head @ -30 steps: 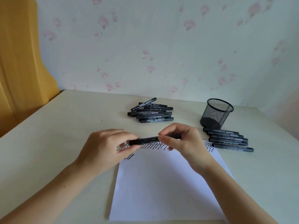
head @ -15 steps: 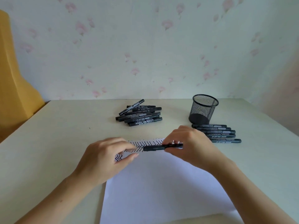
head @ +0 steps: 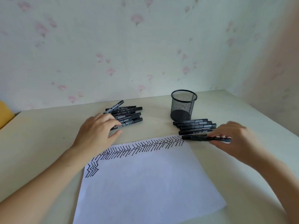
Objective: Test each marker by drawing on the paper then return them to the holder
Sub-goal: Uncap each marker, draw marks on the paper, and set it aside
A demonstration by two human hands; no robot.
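Black marker (head: 205,137) lies flat beside zigzag-marked paper (head: 145,183).

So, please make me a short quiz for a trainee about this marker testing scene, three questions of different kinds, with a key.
1. True or false: the mesh pen holder already holds several markers.
2. Multiple choice: the right hand holds a black marker. Where is it?
A. over the holder
B. at the near edge of the row of markers, beside the paper
C. in the far pile
3. Fill in: the left hand reaches to the ____ of markers on the table.

Key: 1 false, it looks empty; 2 B; 3 pile.
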